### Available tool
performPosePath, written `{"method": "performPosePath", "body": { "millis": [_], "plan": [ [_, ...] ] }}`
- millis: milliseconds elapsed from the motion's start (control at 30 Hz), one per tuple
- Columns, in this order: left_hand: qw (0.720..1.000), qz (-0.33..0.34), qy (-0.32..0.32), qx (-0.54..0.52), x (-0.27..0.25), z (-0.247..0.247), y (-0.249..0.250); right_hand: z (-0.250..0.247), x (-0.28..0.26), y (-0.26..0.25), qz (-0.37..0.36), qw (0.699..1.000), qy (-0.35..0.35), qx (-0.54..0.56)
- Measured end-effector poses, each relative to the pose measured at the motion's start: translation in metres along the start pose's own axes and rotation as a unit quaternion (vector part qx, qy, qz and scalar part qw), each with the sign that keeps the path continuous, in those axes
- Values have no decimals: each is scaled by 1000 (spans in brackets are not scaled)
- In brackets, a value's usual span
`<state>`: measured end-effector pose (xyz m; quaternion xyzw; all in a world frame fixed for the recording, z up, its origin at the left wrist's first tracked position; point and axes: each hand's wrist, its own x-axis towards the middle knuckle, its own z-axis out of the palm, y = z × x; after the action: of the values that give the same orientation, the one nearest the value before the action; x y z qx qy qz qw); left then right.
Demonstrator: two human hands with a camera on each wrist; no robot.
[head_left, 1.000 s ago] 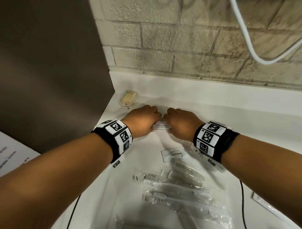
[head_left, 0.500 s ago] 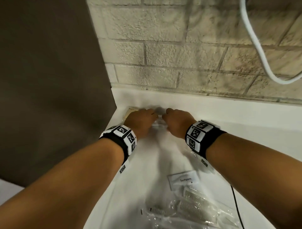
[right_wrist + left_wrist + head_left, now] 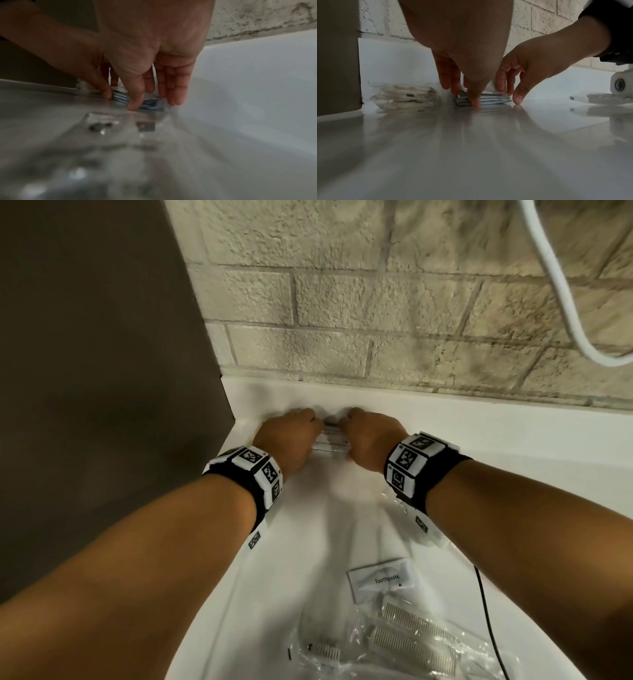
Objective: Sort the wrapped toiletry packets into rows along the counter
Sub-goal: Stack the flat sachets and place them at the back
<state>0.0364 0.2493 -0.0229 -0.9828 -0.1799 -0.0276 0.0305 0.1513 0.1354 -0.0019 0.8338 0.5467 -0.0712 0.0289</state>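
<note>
A small stack of flat white packets (image 3: 330,441) lies on the white counter (image 3: 308,525) close to the back ledge. My left hand (image 3: 291,440) pinches its left end, thumb (image 3: 474,100) in front and fingers behind. At the right end my right hand (image 3: 370,440) holds the same stack (image 3: 150,104), with its thumb (image 3: 135,104) in front and its fingers (image 3: 176,94) reaching down behind. A second stack of clear-wrapped packets (image 3: 407,96) sits in the corner to the left, hidden by my left hand in the head view.
Nearer to me lie a Toothpaste packet (image 3: 382,578), wrapped combs (image 3: 411,631) and a wrapped toothbrush (image 3: 322,650). A black cable (image 3: 486,611) runs along the right. A dark panel (image 3: 85,371) bounds the counter on the left, and a brick wall (image 3: 376,302) with a white cable (image 3: 555,285) stands behind.
Both hands have slid the packet stack away from me toward the back ledge. The tan packet in the corner is now hidden behind my left hand.
</note>
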Motion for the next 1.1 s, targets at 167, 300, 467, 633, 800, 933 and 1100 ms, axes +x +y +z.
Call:
{"method": "performPosePath", "body": {
  "millis": [167, 300, 467, 633, 800, 933, 1100],
  "plan": [
    [992, -85, -15, -94, -5, -4, 2, 0, -11, 11, 61, 995, 3, 81],
    [983, -135, -57, -113, -4, -5, 8, 4, -18, 12, 83, 992, 1, 94],
    [978, -163, -38, -125, 2, 0, 13, 2, -17, 2, 60, 994, 11, 94],
    [975, -157, -19, -157, 6, 0, 7, 3, -7, -3, 65, 995, 10, 81],
    [974, -151, -10, -168, 7, 1, 3, 1, -1, 2, 50, 995, -10, 85],
    [974, -156, -13, -164, 7, -2, 2, -14, -13, 23, 53, 992, -20, 110],
    [977, -163, -21, -138, 2, -7, 5, -19, -32, 54, 84, 990, -67, 89]
  ]
}}
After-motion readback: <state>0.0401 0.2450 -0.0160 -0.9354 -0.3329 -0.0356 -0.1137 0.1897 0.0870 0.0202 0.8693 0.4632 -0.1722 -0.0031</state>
